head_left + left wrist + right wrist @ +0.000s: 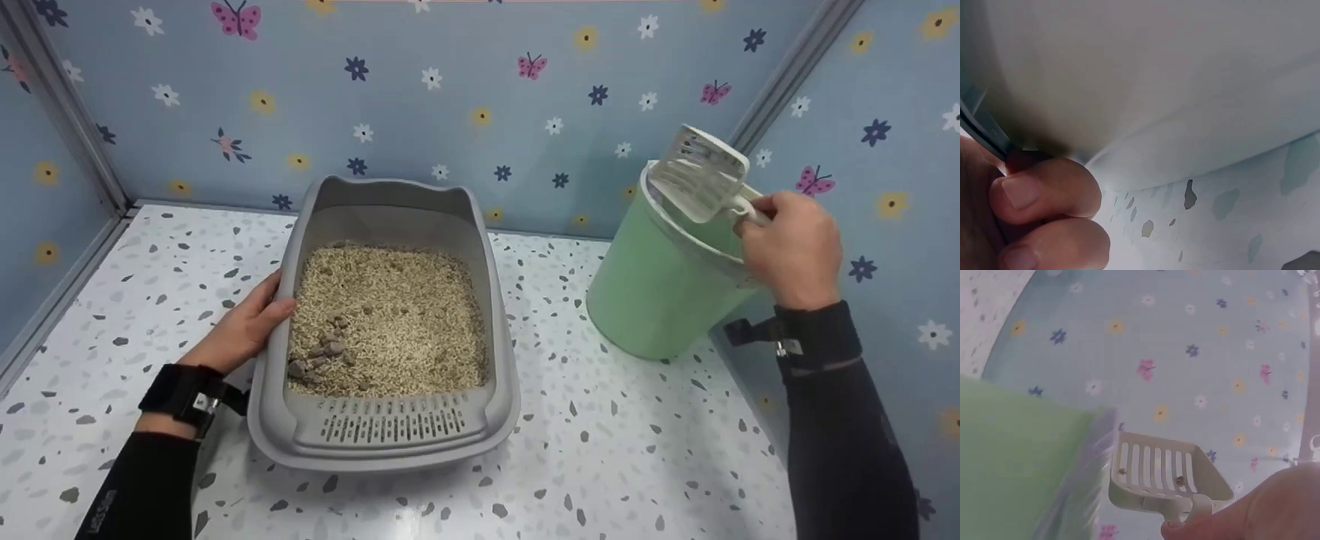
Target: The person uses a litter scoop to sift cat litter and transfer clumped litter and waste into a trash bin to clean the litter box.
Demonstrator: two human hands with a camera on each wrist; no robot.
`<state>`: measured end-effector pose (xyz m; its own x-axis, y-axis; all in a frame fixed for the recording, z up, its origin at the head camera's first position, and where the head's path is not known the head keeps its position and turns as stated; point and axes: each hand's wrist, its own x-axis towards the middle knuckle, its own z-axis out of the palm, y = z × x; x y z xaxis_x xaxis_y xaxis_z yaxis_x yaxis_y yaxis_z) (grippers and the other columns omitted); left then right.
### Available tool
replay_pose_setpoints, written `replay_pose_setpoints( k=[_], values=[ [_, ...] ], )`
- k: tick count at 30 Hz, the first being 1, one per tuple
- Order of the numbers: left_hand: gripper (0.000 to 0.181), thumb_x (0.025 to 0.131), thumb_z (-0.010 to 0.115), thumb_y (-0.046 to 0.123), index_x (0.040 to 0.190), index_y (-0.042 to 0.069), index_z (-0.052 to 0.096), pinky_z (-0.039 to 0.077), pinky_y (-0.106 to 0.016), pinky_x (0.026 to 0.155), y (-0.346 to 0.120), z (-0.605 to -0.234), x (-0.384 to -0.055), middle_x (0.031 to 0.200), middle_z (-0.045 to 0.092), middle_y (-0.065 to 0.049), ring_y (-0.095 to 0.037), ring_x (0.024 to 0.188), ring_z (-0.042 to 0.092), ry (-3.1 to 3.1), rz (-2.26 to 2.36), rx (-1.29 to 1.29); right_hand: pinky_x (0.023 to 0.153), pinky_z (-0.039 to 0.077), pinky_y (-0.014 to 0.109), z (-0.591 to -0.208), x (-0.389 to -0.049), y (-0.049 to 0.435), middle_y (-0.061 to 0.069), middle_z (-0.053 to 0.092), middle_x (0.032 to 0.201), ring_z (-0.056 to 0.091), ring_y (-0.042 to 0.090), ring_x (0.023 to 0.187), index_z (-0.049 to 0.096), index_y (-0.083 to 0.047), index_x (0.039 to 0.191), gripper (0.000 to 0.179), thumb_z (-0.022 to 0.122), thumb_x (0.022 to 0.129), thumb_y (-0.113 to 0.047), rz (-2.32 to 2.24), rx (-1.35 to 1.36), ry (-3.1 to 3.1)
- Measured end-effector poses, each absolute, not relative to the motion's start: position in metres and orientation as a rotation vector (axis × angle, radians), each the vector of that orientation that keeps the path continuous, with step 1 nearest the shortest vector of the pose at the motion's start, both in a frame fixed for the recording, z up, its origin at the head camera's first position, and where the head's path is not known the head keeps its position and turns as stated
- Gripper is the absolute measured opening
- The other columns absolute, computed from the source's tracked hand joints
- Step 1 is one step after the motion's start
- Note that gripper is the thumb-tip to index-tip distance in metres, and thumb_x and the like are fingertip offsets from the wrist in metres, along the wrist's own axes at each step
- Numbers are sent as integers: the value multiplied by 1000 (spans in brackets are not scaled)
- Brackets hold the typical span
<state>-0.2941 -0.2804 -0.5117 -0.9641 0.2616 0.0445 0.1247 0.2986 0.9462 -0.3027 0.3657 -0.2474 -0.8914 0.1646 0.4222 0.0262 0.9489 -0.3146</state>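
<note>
On the left, a grey litter box [506, 337] holds tan litter [405, 300] with dark clumps [322, 356] gathered near its left side. My left hand [244, 326] grips the box's left rim, thumb over the top; in the left wrist view its fingers [1050, 191] curl under the rim. My right hand [799, 244] holds a slotted litter scoop [701, 172] by its handle, tilted over the mouth of a green bin [652, 292]. A few small bits stick to the scoop's slots in the right wrist view.
A clear plastic liner [1081, 489] folds over the bin's rim. Blue flowered walls [450, 97] stand close behind and at both sides. Speckled white floor [555, 420] lies between and in front of the box and bin.
</note>
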Motion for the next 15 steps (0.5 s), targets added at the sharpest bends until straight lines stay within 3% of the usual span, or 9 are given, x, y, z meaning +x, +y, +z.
replay_pose_setpoints(
  k=[7,10,15],
  values=[
    [80,118,44,49,181,24,1,55,-64,103,-278,-510,-296,176,23,-35,-56,137,54,2431,1770,359,75,49,38,-245,-279,296,19,77,110,65,31,91,82,0,120,23,76,104,-15,498,209,-2699],
    [81,118,44,49,181,23,1,56,-64,101,-279,-510,-295,175,25,-35,-55,135,55,2433,1772,357,74,51,40,-252,-277,259,13,78,105,64,28,85,83,-3,117,19,79,102,-14,520,383,-2782],
    [81,118,45,48,181,24,2,57,-64,100,-280,-510,-294,173,28,-35,-53,133,57,2429,1775,345,85,58,51,-270,-285,199,12,76,108,68,31,94,83,-3,117,21,81,99,-13,399,604,-2903]
  ],
)
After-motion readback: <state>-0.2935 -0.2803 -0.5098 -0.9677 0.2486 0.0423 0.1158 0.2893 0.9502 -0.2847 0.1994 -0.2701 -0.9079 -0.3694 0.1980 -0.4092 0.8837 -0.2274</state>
